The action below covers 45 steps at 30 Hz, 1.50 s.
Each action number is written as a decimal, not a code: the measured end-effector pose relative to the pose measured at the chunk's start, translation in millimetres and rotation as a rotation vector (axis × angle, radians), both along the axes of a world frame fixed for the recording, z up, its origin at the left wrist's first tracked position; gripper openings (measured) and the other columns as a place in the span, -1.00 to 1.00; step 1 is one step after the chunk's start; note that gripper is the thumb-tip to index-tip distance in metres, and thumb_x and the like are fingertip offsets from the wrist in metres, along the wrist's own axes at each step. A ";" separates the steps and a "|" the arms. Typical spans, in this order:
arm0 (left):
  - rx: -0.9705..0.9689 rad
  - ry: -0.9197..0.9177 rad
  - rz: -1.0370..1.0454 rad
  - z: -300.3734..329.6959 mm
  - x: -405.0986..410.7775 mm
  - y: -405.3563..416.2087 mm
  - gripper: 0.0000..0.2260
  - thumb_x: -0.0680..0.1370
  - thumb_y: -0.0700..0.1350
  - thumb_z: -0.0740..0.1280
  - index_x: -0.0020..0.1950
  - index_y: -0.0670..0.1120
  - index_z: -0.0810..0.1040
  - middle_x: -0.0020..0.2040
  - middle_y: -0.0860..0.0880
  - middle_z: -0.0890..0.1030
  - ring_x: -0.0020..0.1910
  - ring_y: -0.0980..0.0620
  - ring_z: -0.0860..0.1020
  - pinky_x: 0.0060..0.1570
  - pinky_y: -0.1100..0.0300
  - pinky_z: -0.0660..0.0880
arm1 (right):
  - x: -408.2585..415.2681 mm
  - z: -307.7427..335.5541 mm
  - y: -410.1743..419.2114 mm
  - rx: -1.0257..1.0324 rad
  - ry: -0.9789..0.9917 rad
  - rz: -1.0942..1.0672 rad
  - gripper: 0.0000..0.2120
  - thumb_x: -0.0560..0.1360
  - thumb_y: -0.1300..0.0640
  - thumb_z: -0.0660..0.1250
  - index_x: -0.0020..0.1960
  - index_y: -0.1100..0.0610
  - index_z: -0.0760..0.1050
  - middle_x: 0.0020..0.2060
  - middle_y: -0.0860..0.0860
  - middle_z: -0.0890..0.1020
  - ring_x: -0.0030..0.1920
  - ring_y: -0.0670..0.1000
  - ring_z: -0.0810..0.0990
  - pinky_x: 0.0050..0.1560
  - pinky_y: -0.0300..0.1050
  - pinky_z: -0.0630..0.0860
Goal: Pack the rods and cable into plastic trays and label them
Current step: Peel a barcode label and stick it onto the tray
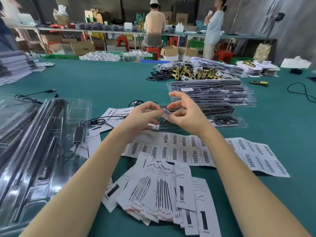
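Both hands meet over the green table (102, 79), holding one small barcode label (166, 114) between them. My left hand (145, 115) pinches its left end and my right hand (184, 113) pinches its right end, index finger raised. Just beyond the hands lies a closed clear plastic tray (222, 119) with black rods and a coiled cable inside. Below the hands spreads a sheet of barcode labels (179, 151). At the left, open clear trays (39, 151) hold black rods and a cable with a black adapter (78, 135).
A stack of packed trays (212, 93) sits behind the hands. Printed paper inserts (162, 194) fan out near me. Brass lock parts (191, 73) pile at the back right; a black cable (301, 91) loops at far right. Two people stand at the rear bench.
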<state>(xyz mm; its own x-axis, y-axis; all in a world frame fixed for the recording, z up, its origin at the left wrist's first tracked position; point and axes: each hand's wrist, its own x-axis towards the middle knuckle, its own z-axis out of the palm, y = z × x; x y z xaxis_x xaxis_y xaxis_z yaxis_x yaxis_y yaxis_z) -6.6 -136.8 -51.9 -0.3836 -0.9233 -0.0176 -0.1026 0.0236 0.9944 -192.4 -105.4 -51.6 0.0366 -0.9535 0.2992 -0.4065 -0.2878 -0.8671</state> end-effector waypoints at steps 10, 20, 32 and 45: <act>0.168 0.163 0.016 -4.5 -4.0 -3.9 -0.86 0.59 -0.11 0.39 -0.16 0.05 0.55 -0.24 0.10 0.63 -0.29 0.12 0.57 -0.32 0.26 0.46 | -5.7 -6.9 -3.5 0.242 -0.394 -0.113 -0.92 0.54 0.01 0.45 -0.01 -0.01 0.63 -0.16 -0.10 0.74 -0.18 -0.07 0.73 -0.24 -0.27 0.59; -0.678 -0.381 0.407 -26.0 1.5 -0.5 -0.90 0.57 -0.06 0.37 -0.01 -0.02 0.47 -0.12 0.11 0.57 -0.14 0.07 0.52 -0.13 0.16 0.47 | -19.8 -8.0 -4.0 0.255 -0.476 -0.320 -0.88 0.48 -0.01 0.52 -0.01 -0.01 0.68 -0.13 -0.12 0.73 -0.36 -0.18 0.64 -0.36 -0.31 0.54; -0.802 -0.729 0.256 -47.2 1.9 0.2 -0.50 0.44 0.25 0.45 0.22 0.03 0.39 0.12 0.08 0.48 0.12 0.04 0.43 0.10 0.11 0.44 | -2.0 -22.1 -14.4 0.125 -0.162 -0.364 -0.93 0.49 0.04 0.51 -0.15 0.00 0.65 -0.29 -0.06 0.73 -0.50 -0.12 0.55 -0.52 -0.28 0.41; -0.712 -0.642 0.244 -48.3 4.2 -3.6 -0.52 0.42 0.19 0.49 0.20 0.05 0.39 0.11 0.07 0.49 0.14 0.05 0.46 0.15 0.08 0.46 | 6.9 -33.6 -13.8 0.120 -0.175 -0.364 -0.91 0.44 0.07 0.55 -0.16 0.05 0.67 -0.31 -0.03 0.73 -0.58 -0.14 0.47 -0.50 -0.32 0.40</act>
